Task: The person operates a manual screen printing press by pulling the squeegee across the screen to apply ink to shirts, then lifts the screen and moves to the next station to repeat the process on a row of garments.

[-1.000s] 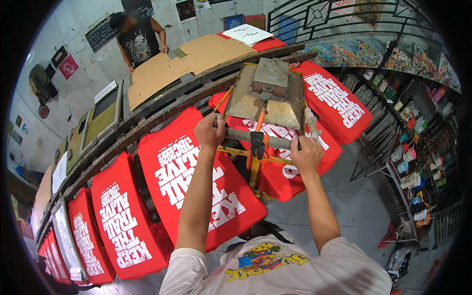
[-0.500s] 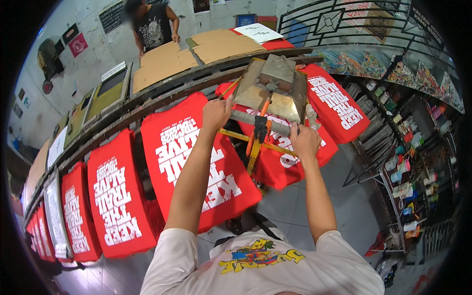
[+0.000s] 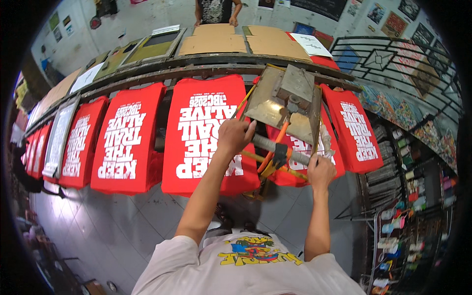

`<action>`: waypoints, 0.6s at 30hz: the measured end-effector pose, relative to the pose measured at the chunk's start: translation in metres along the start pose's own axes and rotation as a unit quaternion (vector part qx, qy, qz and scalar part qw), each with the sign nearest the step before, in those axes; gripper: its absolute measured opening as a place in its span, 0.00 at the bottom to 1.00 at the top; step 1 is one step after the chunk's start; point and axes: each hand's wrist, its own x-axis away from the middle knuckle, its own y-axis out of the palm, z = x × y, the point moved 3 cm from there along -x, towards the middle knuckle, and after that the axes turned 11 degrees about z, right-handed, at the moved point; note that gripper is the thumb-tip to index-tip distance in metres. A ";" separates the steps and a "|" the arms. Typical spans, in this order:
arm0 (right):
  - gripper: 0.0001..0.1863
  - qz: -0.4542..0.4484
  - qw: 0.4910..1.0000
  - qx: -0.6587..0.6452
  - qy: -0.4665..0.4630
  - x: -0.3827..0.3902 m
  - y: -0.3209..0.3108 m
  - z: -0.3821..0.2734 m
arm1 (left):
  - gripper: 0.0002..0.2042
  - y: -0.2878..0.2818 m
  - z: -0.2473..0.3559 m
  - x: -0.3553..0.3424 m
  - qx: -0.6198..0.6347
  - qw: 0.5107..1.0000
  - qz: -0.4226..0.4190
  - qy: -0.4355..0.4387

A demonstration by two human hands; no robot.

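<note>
My left hand (image 3: 236,132) is closed on the left part of a grey-wrapped crossbar handle (image 3: 264,143), and my right hand (image 3: 320,169) is closed at its right end. The bar joins an orange rod (image 3: 281,132) and a boxy metal heating device (image 3: 273,91) with a wide flat body on a yellow frame. The device sits over a red shirt (image 3: 305,147) with white print, partly hidden under it. Left of it lies a large printed red shirt (image 3: 196,132) on its board, below my left arm at the near edge; another (image 3: 351,130) is to the right.
More printed red shirts (image 3: 125,137) and a framed panel (image 3: 59,135) line the rail (image 3: 211,69) leftward. Behind are cardboard sheets (image 3: 211,45) and screens (image 3: 150,49), where a person (image 3: 216,12) stands. A railing (image 3: 393,59) and shelves of containers (image 3: 408,206) are on the right.
The view has swung so the row of shirts lies straighter across it and the other person is higher in frame. My hands, still on the bar, appear lower and farther right with the device.
</note>
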 end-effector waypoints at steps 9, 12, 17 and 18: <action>0.12 0.013 0.965 -0.200 -0.170 0.021 -0.012 0.021 | 0.21 -0.119 0.102 0.139 -0.081 0.989 0.061 -0.106; 0.13 0.012 0.937 -0.253 -0.242 0.027 -0.005 0.012 | 0.20 -0.143 0.119 0.170 -0.110 0.978 0.106 -0.145; 0.14 0.044 0.895 -0.344 -0.279 0.020 0.000 -0.043 | 0.21 -0.167 0.120 0.210 -0.197 0.943 0.161 -0.215; 0.14 0.048 0.888 -0.359 -0.283 0.020 0.004 -0.053 | 0.21 -0.170 0.114 0.213 -0.209 0.938 0.175 -0.213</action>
